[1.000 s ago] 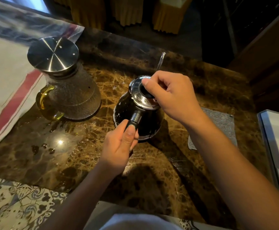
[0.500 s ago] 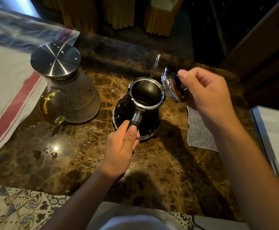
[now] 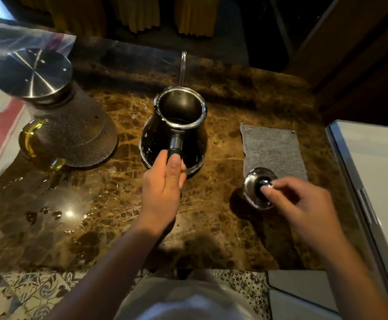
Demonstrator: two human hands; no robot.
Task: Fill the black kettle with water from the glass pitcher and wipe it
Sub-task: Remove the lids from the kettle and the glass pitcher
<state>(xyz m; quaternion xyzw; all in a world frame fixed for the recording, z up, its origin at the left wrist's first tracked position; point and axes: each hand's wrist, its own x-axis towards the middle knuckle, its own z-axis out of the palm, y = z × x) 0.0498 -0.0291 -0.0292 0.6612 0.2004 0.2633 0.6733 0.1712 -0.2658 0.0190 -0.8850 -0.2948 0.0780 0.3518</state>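
Setting the lid (image 3: 258, 188) down gently at 4 o'clock from the kettle (image 3: 174, 135), I should lay it flat, half on the gray cloth (image 3: 272, 150), so it does not roll. My right hand (image 3: 303, 204) pinches its knob with curled fingers (image 3: 268, 192). My left hand (image 3: 163, 188) grips the kettle handle, thumb on top. The kettle stands open in the middle of the counter (image 3: 223, 227). The pitcher (image 3: 59, 116), closed, waits at 9 o'clock from it.

One kettle (image 3: 176, 135), one pitcher (image 3: 73, 132), one lid (image 3: 256, 188), one cloth (image 3: 272, 151).
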